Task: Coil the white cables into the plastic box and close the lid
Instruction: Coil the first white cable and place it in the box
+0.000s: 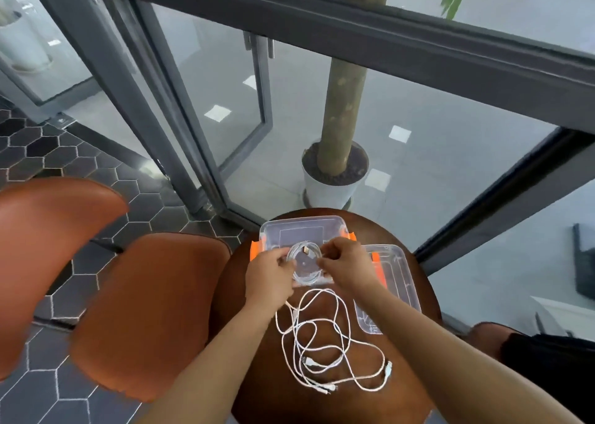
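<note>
**Coil held over the open box**

Two brown chairs [145, 311] stand to the left of a round dark wooden worktop [257, 375]. Beyond it a potted tree [331, 185] sits on the far side of a glass wall.

At the far edge of the worktop lies the clear box [302, 227], open, with orange latches at both ends. Just right of it lies a second clear piece with an orange latch, apparently the lid [396, 282], off the box.

Loose white cables [335, 336] sprawl in tangled loops on the worktop nearer the person, their plugs at the near end.

Both hands reach over the box. The left hand [269, 278] pinches the left side of a small white coil [304, 259] and the right hand [347, 262] pinches its right side, the fingers [325, 256] of each curled and clamped on the strands. The coil is over the box's near half. Whether it touches the bottom cannot be told.
</note>
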A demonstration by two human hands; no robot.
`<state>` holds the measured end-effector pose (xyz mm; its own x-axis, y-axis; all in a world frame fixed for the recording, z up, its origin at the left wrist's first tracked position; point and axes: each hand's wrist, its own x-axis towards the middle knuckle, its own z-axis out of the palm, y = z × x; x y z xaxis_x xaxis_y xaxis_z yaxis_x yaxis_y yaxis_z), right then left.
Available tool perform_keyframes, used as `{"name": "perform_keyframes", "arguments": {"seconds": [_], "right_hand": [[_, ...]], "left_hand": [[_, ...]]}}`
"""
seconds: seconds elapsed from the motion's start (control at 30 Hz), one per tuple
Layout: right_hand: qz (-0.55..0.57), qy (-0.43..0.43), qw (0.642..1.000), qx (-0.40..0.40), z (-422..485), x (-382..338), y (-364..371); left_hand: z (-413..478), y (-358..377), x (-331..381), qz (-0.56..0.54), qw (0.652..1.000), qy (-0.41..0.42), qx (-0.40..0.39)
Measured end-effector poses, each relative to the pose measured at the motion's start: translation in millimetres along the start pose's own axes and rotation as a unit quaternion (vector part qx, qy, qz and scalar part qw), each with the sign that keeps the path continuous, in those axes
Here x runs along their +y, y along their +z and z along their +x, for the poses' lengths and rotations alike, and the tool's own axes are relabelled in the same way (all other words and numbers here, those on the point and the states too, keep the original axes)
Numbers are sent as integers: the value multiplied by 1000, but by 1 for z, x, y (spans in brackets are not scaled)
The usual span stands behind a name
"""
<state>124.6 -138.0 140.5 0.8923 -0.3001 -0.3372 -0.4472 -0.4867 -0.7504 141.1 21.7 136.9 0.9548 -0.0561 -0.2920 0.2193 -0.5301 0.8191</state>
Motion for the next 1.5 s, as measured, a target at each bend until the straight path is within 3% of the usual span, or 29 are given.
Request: {"name": "perform_keyframes", "arguments": {"seconds": [0.17,0.77,0.97,1.37,1.5], "right_hand": [[-41,8,999,10,32,-8,12],[-153,25,984,-88,140,41,70],[-185,35,978,-94,153,57,92],[-217,30,971,-95,169,74,110],[-214,38,972,-88,170,80,114]], "left_hand": [[44,3,-17,47,999,3,-4],[115,65,-56,204,972,-112,25],[121,83,-68,281,956,-84,12],[145,100,-74,284,937,-201,-31],[149,108,-74,304,934,-187,-32]]}}
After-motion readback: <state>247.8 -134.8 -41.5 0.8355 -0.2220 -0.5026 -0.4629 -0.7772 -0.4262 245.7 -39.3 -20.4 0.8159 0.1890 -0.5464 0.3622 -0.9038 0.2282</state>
